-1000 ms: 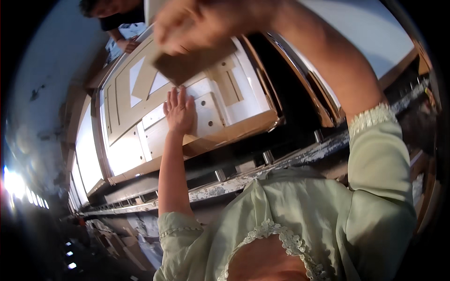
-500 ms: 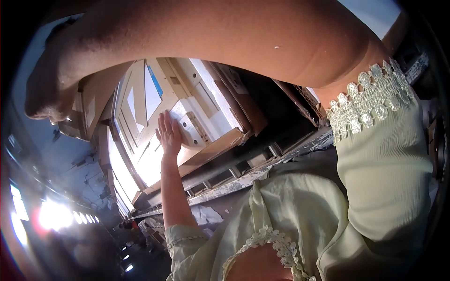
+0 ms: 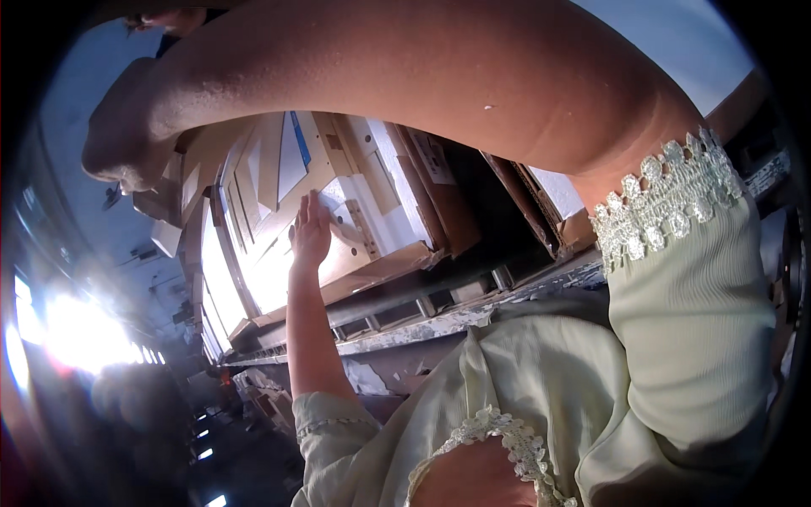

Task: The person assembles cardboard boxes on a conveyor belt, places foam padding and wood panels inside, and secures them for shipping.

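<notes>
A: Head view, go. Where's the work?
B: Carton (image 3: 380, 275), toward 10 o'clock from frame centre. Packed with flat beige and white pieces.
A: Left hand (image 3: 311, 237)?
B: Just off centre, 9 to 10 o'clock. Palm down on the packed pieces, fingers pointing about 12. Grip unclenched, fingers laid out nearly straight.
A: Around it?
B: White piece (image 3: 340, 193) just beside the fingers, on their 2 o'clock side. Beige strip with holes (image 3: 361, 226) near, at 3 o'clock from the hand. Blue strip (image 3: 301, 137) farther up, about 12 from the hand.
A: Right hand (image 3: 122, 139)?
B: Far out at 10 o'clock. Forearm sweeps from 2 across 12, hiding the carton's upper part. Wrist bent down, fingers mostly out of sight. Can't tell if the grip holds anything. Brown board (image 3: 160, 205) sits near it, at 5 o'clock from the hand.
A: Rest?
B: Worn rail (image 3: 405, 331) below the carton, running from 8 to 4 o'clock, short metal rollers (image 3: 425, 306) along it. Second carton (image 3: 579, 230) near 3, dark gap between the two. Another person (image 3: 169, 19) partly visible, between 10 and 11. Strong glare at 8 to 9.
</notes>
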A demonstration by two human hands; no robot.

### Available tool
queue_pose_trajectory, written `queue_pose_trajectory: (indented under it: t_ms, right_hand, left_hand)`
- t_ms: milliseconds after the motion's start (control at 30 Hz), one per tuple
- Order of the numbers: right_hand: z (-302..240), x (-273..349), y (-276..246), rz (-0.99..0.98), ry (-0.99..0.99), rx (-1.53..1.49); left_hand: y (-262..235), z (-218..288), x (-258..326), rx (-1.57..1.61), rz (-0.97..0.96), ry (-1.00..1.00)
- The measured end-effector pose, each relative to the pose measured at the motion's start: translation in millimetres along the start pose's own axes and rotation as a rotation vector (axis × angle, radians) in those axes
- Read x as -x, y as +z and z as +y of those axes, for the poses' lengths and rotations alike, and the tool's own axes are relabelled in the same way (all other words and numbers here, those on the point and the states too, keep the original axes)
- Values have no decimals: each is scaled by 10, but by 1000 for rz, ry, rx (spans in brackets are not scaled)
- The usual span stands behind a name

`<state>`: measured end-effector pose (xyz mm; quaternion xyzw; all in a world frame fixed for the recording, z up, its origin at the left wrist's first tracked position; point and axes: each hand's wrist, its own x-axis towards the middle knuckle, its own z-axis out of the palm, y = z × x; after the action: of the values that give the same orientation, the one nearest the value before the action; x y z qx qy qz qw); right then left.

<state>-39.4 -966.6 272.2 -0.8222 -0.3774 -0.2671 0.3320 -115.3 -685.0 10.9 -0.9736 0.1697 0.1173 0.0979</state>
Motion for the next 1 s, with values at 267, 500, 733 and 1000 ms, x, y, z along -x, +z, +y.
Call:
queue_pose_trajectory:
  t_ms: [267,500,733,1000]
  right_hand:
    - [-533,520,448,123,27,109]
    - [-1317,876,485,318,-30,487]
    - [-1598,1061,999,413,-170,496]
    - [-1659,2192,1941,14,-62,516]
  left_hand:
    - [478,-619,71,99,80,73]
    - [470,-860,213,171,311,229]
    - [855,-1760,576,221,531,490]
    - [927,-2048,896,250,297,15]
